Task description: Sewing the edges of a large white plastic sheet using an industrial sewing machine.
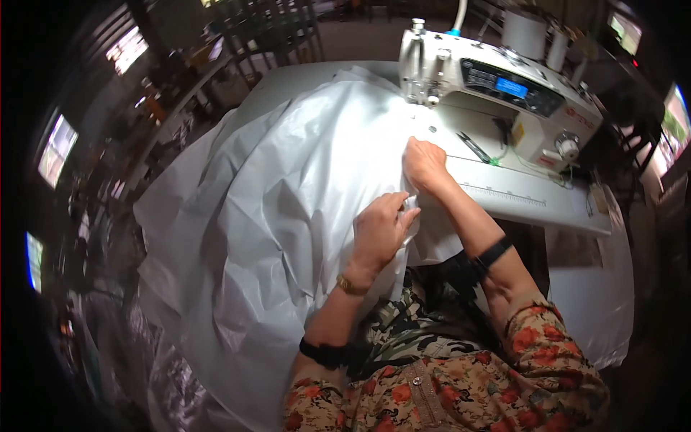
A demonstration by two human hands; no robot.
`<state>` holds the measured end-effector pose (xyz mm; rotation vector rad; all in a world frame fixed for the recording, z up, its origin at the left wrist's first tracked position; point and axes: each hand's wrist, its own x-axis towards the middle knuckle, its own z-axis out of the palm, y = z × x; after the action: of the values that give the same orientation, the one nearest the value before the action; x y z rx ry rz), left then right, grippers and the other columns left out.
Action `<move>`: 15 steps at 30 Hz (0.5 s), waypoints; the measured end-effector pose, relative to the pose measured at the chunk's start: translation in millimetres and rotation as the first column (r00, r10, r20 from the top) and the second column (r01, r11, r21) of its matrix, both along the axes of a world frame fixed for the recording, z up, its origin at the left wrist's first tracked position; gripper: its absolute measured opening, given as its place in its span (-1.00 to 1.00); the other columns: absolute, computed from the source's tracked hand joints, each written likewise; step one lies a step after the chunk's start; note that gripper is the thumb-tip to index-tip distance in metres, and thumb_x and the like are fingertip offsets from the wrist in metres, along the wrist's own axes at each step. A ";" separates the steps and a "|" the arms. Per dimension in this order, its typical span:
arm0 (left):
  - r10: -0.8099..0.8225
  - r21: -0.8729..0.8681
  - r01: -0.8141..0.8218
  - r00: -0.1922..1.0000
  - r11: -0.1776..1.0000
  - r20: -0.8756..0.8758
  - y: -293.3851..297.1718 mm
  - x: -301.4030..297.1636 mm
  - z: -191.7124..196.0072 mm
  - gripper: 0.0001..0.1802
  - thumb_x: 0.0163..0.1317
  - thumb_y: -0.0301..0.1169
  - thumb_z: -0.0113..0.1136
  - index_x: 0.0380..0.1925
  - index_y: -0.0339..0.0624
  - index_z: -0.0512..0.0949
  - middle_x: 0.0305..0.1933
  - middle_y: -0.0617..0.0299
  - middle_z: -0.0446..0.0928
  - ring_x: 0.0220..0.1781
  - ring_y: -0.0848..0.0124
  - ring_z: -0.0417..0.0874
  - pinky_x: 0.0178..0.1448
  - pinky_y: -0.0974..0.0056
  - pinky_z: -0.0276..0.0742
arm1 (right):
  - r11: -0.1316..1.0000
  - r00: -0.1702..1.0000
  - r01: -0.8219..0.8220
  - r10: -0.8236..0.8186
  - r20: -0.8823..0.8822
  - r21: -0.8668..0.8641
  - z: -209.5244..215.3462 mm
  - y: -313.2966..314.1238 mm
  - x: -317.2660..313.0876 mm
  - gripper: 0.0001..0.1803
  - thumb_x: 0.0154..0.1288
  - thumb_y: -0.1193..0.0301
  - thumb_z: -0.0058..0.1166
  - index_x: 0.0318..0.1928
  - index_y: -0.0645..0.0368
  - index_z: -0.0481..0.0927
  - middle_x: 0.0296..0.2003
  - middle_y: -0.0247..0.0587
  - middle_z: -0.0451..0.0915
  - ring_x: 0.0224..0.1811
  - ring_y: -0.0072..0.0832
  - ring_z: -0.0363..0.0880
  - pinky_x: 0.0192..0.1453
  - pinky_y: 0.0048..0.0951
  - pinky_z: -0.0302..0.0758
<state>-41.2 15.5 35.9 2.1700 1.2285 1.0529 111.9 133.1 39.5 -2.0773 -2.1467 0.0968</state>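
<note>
A large, crumpled sheet of white plastic-like fabric (pixel 281 209) spreads over the left of the sewing table and hangs down toward my lap. My left hand (pixel 381 227) pinches a fold of its right edge near the table's front. Farther up the same edge, my right hand (pixel 425 164) is closed on the fabric, just below the needle area. The white sewing machine (pixel 497 79) stands at the back right with its lamp shining on the cloth. Glare hides the exact spot where the fabric meets the presser foot.
Dark snips (pixel 475 147) lie on the white table (pixel 518 183) beside the machine's base, near a printed ruler strip. A thread cone (pixel 558 49) stands behind the machine. More white sheeting (pixel 590 288) hangs at the right. A chair (pixel 270 32) stands beyond the table.
</note>
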 end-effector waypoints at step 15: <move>0.415 0.005 -0.501 0.712 0.866 -0.566 144.3 -122.3 -7.2 -0.38 0.38 0.07 0.02 0.32 0.02 0.41 0.52 0.05 0.18 0.58 -0.09 0.01 0.55 -0.39 -0.18 | 0.929 0.947 -0.114 0.209 -0.245 0.351 -24.8 -30.4 15.1 -0.64 0.25 0.37 0.06 0.05 0.15 0.60 -0.48 0.05 0.65 -0.41 -0.03 0.65 -0.26 -0.09 0.54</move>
<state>-163.6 159.8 28.8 2.1654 2.1299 0.4490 127.0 102.7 14.7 -1.5931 -1.9981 0.0377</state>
